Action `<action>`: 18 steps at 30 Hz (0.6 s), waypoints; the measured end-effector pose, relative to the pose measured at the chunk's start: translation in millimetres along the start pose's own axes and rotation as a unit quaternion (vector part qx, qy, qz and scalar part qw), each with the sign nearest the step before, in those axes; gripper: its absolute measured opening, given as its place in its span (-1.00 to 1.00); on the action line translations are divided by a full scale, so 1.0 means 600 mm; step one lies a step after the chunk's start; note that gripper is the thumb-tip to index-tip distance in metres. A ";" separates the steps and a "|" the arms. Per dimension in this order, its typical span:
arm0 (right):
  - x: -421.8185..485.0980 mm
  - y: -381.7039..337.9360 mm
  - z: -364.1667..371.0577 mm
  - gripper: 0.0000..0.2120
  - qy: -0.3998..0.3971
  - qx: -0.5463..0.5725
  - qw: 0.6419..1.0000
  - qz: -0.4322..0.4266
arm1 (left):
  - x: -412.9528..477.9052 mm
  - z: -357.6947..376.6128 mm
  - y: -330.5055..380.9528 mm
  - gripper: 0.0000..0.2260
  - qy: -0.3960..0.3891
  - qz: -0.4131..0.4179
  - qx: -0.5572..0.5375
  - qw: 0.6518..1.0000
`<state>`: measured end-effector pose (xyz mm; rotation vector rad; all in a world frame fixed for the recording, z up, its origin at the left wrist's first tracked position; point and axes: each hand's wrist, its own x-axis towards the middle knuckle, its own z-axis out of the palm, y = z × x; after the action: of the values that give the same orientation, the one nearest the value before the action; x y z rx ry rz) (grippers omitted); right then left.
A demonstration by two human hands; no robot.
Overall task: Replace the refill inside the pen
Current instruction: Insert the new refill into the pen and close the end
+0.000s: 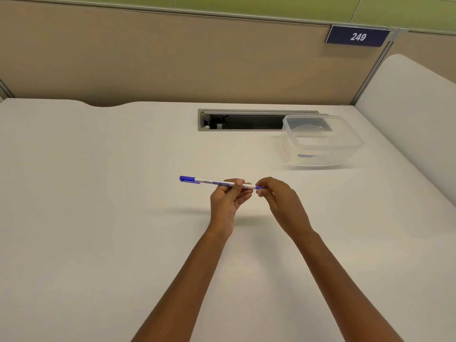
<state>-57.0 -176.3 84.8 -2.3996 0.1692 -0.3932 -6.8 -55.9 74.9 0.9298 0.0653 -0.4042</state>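
Observation:
A white marker pen (pixel 209 181) with a blue cap at its left end is held level above the white desk (pixel 98 218). My left hand (pixel 228 198) grips the barrel near its right half, thumb and fingers curled round it. My right hand (pixel 278 201) pinches the small blue end piece (pixel 259 186) at the pen's right tip. Inside the clear container lies a dark blue object (pixel 306 156), too blurred to identify.
A clear plastic container (pixel 320 141) stands at the back right of the desk, partly over an open cable slot (pixel 246 120). A beige partition with a "249" sign (pixel 357 37) rises behind. A white rounded panel (pixel 414 107) borders the right side.

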 end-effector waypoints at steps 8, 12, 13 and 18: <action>0.004 0.004 0.000 -0.62 0.022 -0.045 0.996 -0.068 | 0.000 0.002 -0.001 -0.89 -0.034 0.005 0.017 0.999; 0.011 -0.001 -0.004 -0.66 -0.035 0.100 0.992 0.072 | 0.000 0.005 -0.003 -0.90 -0.064 0.013 0.052 0.997; 0.014 -0.004 -0.007 -0.62 -0.048 0.147 0.982 0.109 | 0.000 0.006 -0.003 -0.90 -0.067 0.014 0.060 0.996; 0.007 -0.014 -0.005 -0.62 -0.064 0.221 0.959 0.163 | 0.001 0.009 0.000 -0.92 -0.054 0.015 0.061 0.997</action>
<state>-53.9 -172.9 93.8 -1.9050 0.3702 -0.1033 -7.0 -60.1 78.0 1.0272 -0.0725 -0.4342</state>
